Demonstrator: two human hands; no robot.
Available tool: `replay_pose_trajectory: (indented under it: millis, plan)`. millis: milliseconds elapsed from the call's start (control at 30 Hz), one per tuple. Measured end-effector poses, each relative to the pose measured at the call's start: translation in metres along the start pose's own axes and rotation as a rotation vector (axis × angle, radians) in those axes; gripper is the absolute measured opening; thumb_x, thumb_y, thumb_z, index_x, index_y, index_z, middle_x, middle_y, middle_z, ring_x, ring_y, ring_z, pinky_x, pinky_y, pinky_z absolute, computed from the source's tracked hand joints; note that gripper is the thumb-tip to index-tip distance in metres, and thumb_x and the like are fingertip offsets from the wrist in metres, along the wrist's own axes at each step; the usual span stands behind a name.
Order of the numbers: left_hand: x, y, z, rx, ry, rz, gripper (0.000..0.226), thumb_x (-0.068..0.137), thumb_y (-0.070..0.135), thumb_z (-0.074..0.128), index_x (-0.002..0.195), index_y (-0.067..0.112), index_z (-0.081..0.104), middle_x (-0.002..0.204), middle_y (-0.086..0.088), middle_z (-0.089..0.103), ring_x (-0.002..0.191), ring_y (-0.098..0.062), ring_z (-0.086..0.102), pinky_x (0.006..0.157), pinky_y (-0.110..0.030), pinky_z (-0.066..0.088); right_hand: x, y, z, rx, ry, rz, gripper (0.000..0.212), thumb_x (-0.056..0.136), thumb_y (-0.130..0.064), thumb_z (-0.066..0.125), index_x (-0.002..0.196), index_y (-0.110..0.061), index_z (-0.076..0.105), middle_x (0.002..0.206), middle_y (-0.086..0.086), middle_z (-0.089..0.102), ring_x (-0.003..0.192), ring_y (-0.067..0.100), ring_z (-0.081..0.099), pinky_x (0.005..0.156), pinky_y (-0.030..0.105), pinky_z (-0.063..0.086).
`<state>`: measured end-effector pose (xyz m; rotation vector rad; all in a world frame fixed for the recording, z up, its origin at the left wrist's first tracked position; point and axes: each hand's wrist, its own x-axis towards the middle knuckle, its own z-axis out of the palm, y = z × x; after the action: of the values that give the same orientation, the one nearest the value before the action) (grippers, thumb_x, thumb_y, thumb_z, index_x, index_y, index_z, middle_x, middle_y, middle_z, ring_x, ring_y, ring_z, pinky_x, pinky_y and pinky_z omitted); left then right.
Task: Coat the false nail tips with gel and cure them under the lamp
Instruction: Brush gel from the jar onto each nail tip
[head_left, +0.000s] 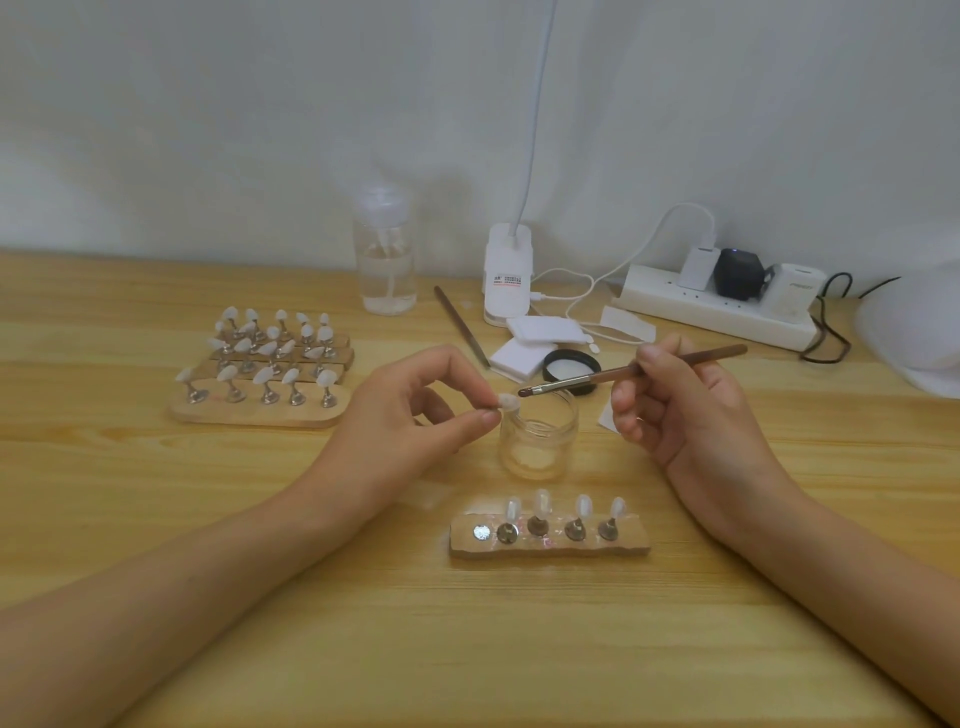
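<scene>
Tips (542, 501) stand four in a row on a near strip (631, 543), whose left-end spot is bare. Bare counter (467, 649) lies open between the two forearms, out to the near edge. Just beyond the strip sits an open jar (538, 441). Over its left rim the left hand (415, 415) pinches one tip (506, 401) between thumb and forefinger. The right hand (685, 405) grips a brush (613, 374), bristles above the jar, just beside that tip; whether they touch cannot be told. Far left, racks (260, 410) carry many more tips, with open counter around them. Beyond the jar, a lid (571, 365), pads (535, 338) and a second brush (462, 325) crowd the middle. A bottle (385, 254), lamp base (509, 270) and power strip (717, 306) line the wall edge.
</scene>
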<state>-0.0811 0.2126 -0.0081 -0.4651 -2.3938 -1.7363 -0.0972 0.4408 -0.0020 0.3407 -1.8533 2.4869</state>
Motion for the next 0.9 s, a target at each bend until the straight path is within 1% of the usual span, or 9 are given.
replay_pose_trajectory:
  millis: [167, 300, 367, 467, 600, 767, 900]
  plan:
    - [0.0004, 0.0004, 0.0004, -0.019, 0.007, -0.004, 0.017, 0.08, 0.013, 0.078, 0.076, 0.025, 0.066, 0.085, 0.014, 0.07, 0.06, -0.004, 0.054, 0.062, -0.015, 0.044, -0.0007, 0.0, 0.0015, -0.029, -0.017, -0.003, 0.017, 0.086, -0.027, 0.057, 0.08, -0.015, 0.049, 0.063, 0.003, 0.064, 0.052, 0.011, 0.058, 0.049, 0.018, 0.048]
    - [-0.0003, 0.0015, 0.0007, -0.034, 0.014, -0.015, 0.015, 0.079, 0.012, 0.079, 0.075, 0.021, 0.067, 0.084, 0.012, 0.07, 0.059, -0.004, 0.054, 0.061, -0.017, 0.044, -0.0012, 0.0001, 0.0015, -0.05, 0.021, 0.004, 0.018, 0.085, -0.027, 0.059, 0.081, -0.014, 0.047, 0.061, 0.005, 0.063, 0.049, 0.012, 0.056, 0.042, 0.017, 0.039]
    - [-0.0003, 0.002, 0.0007, -0.028, 0.014, -0.019, 0.015, 0.079, 0.013, 0.079, 0.075, 0.021, 0.067, 0.084, 0.011, 0.07, 0.059, -0.003, 0.054, 0.061, -0.016, 0.045, -0.0007, 0.0001, 0.0001, -0.027, 0.056, 0.003, 0.016, 0.085, -0.025, 0.059, 0.08, -0.014, 0.048, 0.06, 0.004, 0.062, 0.049, 0.011, 0.054, 0.041, 0.016, 0.037]
    - [0.0, 0.0024, 0.0005, -0.022, 0.012, -0.023, 0.015, 0.079, 0.014, 0.079, 0.076, 0.023, 0.067, 0.084, 0.01, 0.07, 0.059, -0.003, 0.054, 0.06, -0.014, 0.043, -0.0005, 0.0, -0.0002, -0.003, 0.042, -0.019, 0.015, 0.086, -0.026, 0.058, 0.08, -0.016, 0.048, 0.061, 0.002, 0.062, 0.05, 0.01, 0.055, 0.043, 0.016, 0.039]
    - [-0.0006, 0.0019, 0.0001, -0.017, 0.012, -0.026, 0.016, 0.079, 0.014, 0.079, 0.076, 0.023, 0.067, 0.084, 0.009, 0.07, 0.059, -0.003, 0.054, 0.058, -0.013, 0.042, -0.0018, 0.0008, 0.0029, -0.044, -0.013, -0.026, 0.017, 0.085, -0.028, 0.059, 0.081, -0.015, 0.049, 0.064, 0.004, 0.065, 0.053, 0.012, 0.058, 0.046, 0.018, 0.043]
    - [-0.0008, 0.0016, -0.0003, -0.019, 0.013, -0.023, 0.017, 0.08, 0.013, 0.079, 0.075, 0.023, 0.067, 0.084, 0.013, 0.07, 0.06, -0.003, 0.054, 0.059, -0.013, 0.043, -0.0009, 0.0004, 0.0008, -0.048, 0.05, -0.028, 0.017, 0.085, -0.027, 0.058, 0.08, -0.015, 0.047, 0.062, 0.004, 0.064, 0.051, 0.01, 0.054, 0.042, 0.016, 0.036]
    - [-0.0005, 0.0016, 0.0002, -0.013, 0.009, -0.02, 0.017, 0.08, 0.013, 0.079, 0.076, 0.024, 0.067, 0.084, 0.014, 0.07, 0.06, -0.003, 0.054, 0.059, -0.014, 0.043, -0.0019, -0.0007, 0.0025, -0.074, 0.0, -0.038, 0.018, 0.087, -0.03, 0.058, 0.08, -0.017, 0.048, 0.066, 0.003, 0.066, 0.052, 0.009, 0.052, 0.043, 0.016, 0.036]
